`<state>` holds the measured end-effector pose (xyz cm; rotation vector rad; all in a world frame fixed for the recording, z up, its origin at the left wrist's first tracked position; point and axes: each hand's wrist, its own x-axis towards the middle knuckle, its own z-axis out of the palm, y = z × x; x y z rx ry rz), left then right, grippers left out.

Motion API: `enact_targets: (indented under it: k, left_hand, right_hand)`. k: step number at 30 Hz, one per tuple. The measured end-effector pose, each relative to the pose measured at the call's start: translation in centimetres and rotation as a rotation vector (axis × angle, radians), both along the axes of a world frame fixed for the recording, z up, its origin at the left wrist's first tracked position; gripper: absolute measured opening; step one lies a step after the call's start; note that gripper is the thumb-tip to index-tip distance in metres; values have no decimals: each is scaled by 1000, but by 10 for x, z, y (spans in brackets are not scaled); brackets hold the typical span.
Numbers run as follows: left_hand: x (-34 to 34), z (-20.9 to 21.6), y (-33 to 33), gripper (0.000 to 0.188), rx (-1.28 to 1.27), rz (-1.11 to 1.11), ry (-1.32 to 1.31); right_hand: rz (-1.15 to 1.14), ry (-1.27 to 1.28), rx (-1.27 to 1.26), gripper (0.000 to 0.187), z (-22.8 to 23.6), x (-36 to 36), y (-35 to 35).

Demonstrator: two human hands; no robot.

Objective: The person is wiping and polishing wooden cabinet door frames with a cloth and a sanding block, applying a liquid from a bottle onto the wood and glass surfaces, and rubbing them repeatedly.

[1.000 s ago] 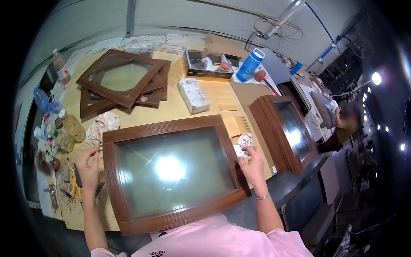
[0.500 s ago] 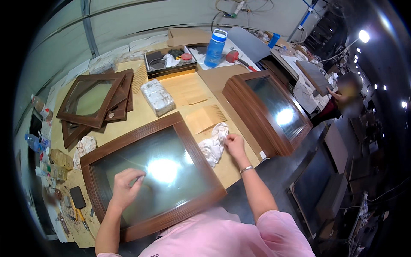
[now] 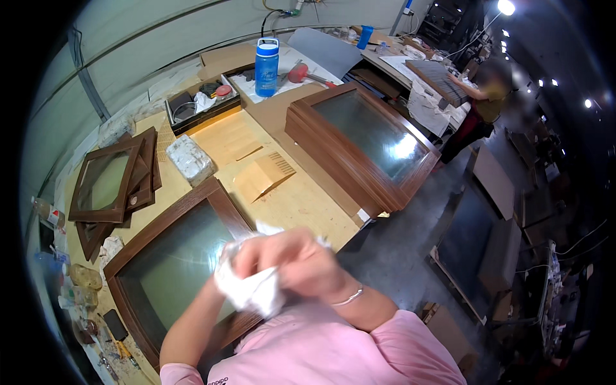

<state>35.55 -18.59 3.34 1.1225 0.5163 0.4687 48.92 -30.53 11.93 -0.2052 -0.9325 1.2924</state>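
A crumpled white cloth [image 3: 251, 294] is bunched between my two hands in front of my chest. My right hand [image 3: 300, 260], closed and blurred by motion, grips its right side. From the left, my left hand [image 3: 246, 258] is closed on the cloth, which hides much of that hand. Beneath them lies a brown wood-grain frame [image 3: 151, 240] with a glass pane [image 3: 176, 260]. My hands and forearms cover its right part.
Stacked glazed frames [image 3: 359, 138] stand at the right table edge, smaller frames [image 3: 106, 183] at the left. A wrapped white block [image 3: 190, 159], open box [image 3: 204, 102], blue bottle [image 3: 266, 69] and red-headed mallet [image 3: 300, 72] sit farther back. Another person [image 3: 481, 106] works at the far right.
My right hand has lifted the white cloth off the table and brought it left to my chest. My left hand has left the glass and met it. The view has shifted right.
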Motion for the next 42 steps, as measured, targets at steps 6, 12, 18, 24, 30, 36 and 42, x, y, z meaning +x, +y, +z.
enact_targets:
  k: [6,12,18,24,30,36,42]
  left_hand:
    - [-63,32,120,28,319,633,-168]
    - [-12,-2,14,60,1003,-3,251]
    - [6,-57,103,67,1417,-60,581]
    - [15,-47,84,73,1350,-147,701]
    - [-39,-52,79,55,1412,10,445]
    - [6,-46,48,50,1706,-70,366]
    - [-149,-36,145,40,1326,95,696]
  right_hand:
    - [-662,-712,-560,36,-82,42,-39]
    - [-450,-1540,-953,55,-128,-14,-30]
    - [-867,-1487,-697,40,-156,-32,-39]
    - [-632,-1403,-877,41,-150,-18,-37]
    - [-724,-1392,-805,33,-156,-21,-44]
    - [-749,-1401,-831,29,-163,-25,-43]
    - [-799,-1370,-764,28,-163,-23,-47]
